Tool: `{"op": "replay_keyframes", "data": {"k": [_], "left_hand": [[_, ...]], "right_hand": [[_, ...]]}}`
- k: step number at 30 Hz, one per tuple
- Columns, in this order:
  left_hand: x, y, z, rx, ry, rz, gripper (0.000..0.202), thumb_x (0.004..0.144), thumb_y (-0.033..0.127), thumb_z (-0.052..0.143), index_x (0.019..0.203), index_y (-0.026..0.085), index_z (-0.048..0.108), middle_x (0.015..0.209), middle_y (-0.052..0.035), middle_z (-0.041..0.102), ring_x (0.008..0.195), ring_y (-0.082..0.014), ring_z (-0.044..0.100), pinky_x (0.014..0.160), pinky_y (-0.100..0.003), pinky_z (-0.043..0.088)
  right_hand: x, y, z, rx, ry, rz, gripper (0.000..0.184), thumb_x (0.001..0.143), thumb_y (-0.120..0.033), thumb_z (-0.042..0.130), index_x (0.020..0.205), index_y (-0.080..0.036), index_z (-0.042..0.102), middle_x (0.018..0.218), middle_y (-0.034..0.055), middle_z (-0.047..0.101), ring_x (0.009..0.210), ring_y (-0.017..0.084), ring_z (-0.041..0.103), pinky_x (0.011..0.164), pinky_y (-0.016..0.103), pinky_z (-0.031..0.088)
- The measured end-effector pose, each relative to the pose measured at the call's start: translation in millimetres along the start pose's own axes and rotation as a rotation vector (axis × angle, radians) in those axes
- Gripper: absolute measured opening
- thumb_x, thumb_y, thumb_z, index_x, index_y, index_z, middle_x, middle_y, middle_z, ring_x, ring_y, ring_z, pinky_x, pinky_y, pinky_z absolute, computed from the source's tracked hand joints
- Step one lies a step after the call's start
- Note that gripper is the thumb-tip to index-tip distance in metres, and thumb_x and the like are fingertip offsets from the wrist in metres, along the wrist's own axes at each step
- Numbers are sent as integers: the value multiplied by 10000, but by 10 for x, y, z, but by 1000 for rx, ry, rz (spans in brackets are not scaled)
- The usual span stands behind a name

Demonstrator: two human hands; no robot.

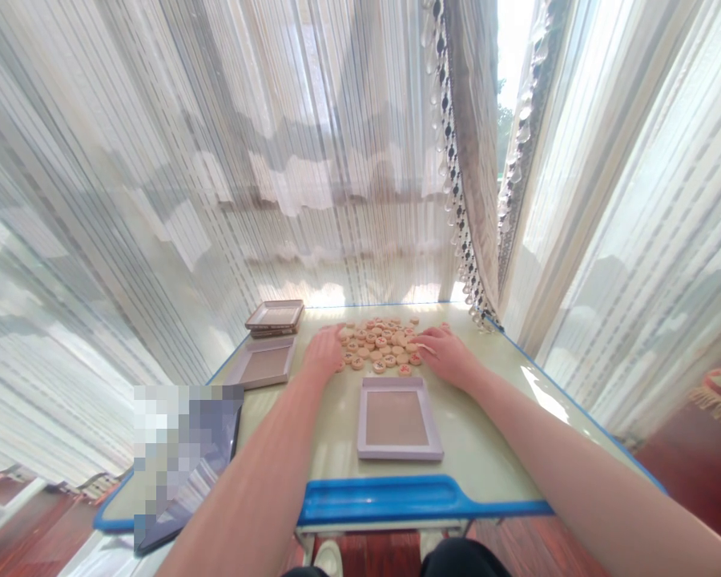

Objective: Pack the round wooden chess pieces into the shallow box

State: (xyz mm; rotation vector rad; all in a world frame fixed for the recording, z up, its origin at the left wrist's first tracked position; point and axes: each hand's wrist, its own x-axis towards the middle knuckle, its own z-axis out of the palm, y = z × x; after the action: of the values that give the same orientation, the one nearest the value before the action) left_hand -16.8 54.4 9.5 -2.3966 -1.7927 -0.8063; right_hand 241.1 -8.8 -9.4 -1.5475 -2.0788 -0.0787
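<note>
Round wooden Chinese chess pieces (381, 340), some with red and some with dark characters, lie heaped at the middle of the table. At the heap's left edge, my left hand (325, 349) rests with its fingers stretched out against the pieces and holds nothing that I can see. My right hand (445, 354) is at the right edge, its fingers extended and spread over the nearest pieces. Between my forearms, just in front of the heap, a shallow pale lilac box tray (366, 450) lies flat, with only its brown bottom showing inside.
Another shallow tray (288, 365) lies left of my left hand, with a small stack of trays (304, 311) behind it. A dark tablet-like screen (231, 449), partly pixelated, stands at the left. The table's near edge has a blue moulded rim (384, 498). Striped curtains (348, 160) hang behind.
</note>
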Motion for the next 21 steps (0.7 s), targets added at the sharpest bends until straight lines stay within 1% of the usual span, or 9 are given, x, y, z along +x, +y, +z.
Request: {"op": "replay_keyframes", "data": {"k": [1,3,5,7,9,13,16,19,21], "left_hand": [[-12,9,22,27,-54,21,480,750,86,342,1124,201,618,1122,-68,628,1042,-190,558,926,-290,412],[-43,42,43,56,-92,64,432,767,98,349,1052,213,653,1126,-63,627,1025,-192,568,914,-293,419],[-71,88,39,61,-67,91,398,786,117,354,1027,209,657,1098,-69,635,1003,-196,574,896,-298,428],[-89,133,21,58,-49,97,364,803,153,371,1033,205,648,1070,-80,639,983,-200,580,875,-296,435],[-96,164,5,49,-42,88,336,809,181,391,1033,210,640,1064,-75,639,970,-196,583,858,-286,439],[-98,185,-2,10,-42,97,285,808,207,418,985,208,641,1019,-55,646,923,-180,590,814,-275,452],[-100,197,6,-7,-38,107,253,809,221,431,946,207,643,981,-50,653,894,-175,595,805,-276,456],[-92,228,24,-26,-14,147,276,813,247,440,999,197,637,1065,-65,637,998,-189,572,895,-293,428],[-81,253,42,-66,-42,193,324,822,282,437,1076,198,619,1181,-67,595,1097,-193,530,957,-300,393]], "right_hand": [[19,-5,19,-6,8,0,350,879,-287,388,1134,-227,621,1139,73,605,1051,225,522,947,385,374],[57,-25,63,-36,-10,18,411,883,-341,388,1251,-223,528,1298,73,510,1186,247,436,1004,417,322],[84,-58,101,-80,-83,37,475,886,-384,377,1335,-238,429,1397,56,406,1282,268,325,1035,455,274],[92,-97,121,-111,-164,17,469,900,-390,340,1351,-274,400,1411,28,389,1310,272,279,1047,480,239],[85,-129,122,-114,-179,-35,443,910,-380,316,1334,-303,420,1390,7,420,1307,261,285,1052,476,225],[66,-155,111,-73,-154,-89,416,913,-386,313,1275,-297,496,1324,9,499,1250,243,361,1040,452,252],[60,-160,132,-54,-117,-104,422,919,-367,304,1296,-284,475,1335,17,487,1241,239,374,1042,442,252],[56,-173,163,-66,-98,-131,446,921,-354,302,1338,-258,426,1380,20,434,1273,260,337,1054,453,230],[56,-181,171,-74,-113,-130,441,921,-353,295,1321,-250,452,1363,18,457,1268,261,345,1051,452,237]]}}
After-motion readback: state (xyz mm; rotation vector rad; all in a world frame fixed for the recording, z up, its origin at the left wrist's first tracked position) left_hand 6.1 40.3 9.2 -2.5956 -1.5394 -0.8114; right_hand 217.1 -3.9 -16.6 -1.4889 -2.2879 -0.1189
